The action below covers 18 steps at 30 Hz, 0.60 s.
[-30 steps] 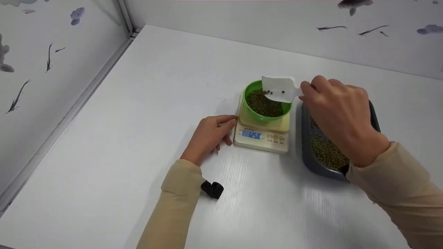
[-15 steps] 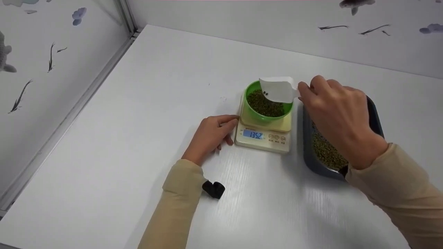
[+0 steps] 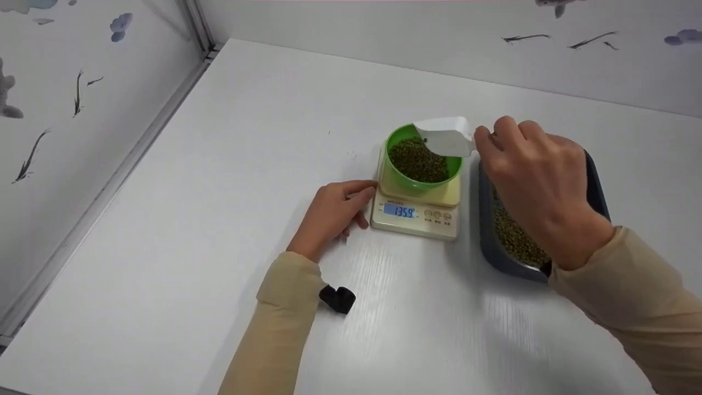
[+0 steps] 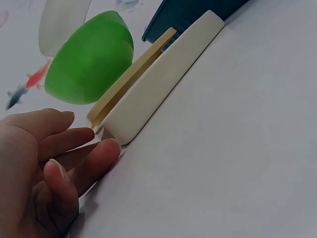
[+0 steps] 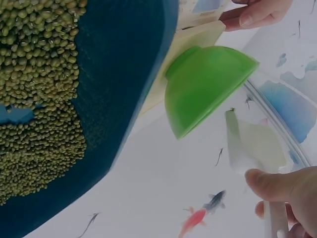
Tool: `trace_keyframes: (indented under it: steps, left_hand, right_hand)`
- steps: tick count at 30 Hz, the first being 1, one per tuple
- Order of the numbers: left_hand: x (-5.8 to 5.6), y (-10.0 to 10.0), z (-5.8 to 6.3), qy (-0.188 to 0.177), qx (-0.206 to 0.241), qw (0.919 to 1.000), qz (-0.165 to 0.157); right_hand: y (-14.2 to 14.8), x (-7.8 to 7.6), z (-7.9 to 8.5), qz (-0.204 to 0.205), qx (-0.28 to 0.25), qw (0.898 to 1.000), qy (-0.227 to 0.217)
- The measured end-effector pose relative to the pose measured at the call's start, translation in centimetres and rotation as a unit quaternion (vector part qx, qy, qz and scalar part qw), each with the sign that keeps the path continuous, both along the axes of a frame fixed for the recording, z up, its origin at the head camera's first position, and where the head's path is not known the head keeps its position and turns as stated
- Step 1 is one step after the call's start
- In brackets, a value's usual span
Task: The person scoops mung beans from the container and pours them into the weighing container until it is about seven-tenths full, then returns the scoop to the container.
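Note:
My right hand (image 3: 535,181) grips the handle of a white scoop (image 3: 447,137), tilted over a green bowl (image 5: 210,87). A few mung beans cling near the scoop's lip, and the bowl holds a heap of mung beans (image 3: 419,160). Beneath the bowl is a cream kitchen scale (image 3: 414,222) whose lit display reads 135.9. My left hand (image 3: 334,216) rests on the table at the scale's left side, its loosely bent fingertips right at the scale's edge in the left wrist view.
To the right of the scale stands a dark blue tub (image 5: 133,54) with many more mung beans (image 5: 39,64), partly hidden under my right forearm. A black strap piece (image 3: 337,300) sits at my left cuff. White walls with painted fish border the white table (image 3: 219,192).
The scoop has tipped further over the bowl and its last beans have slid toward the lip. The scale reading has risen from 125.8 to 135.9. My left hand stays in place.

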<state>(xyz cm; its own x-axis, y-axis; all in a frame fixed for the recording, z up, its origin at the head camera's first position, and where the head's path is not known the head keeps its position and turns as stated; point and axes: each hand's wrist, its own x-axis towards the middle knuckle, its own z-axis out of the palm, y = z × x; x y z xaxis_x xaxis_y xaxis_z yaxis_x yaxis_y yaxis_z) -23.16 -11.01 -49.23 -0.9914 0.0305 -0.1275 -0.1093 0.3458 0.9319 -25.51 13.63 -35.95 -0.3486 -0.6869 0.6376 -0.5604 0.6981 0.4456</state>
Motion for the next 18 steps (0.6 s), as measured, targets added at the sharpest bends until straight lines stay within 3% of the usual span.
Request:
trace_keyframes:
  steps: [18]
  left_hand:
    - [0.6,-0.5,-0.2,-0.006,0.016,0.9999,0.001]
  right_hand:
    - [-1.4,0.8,0.0,-0.019,0.052,0.998,0.021]
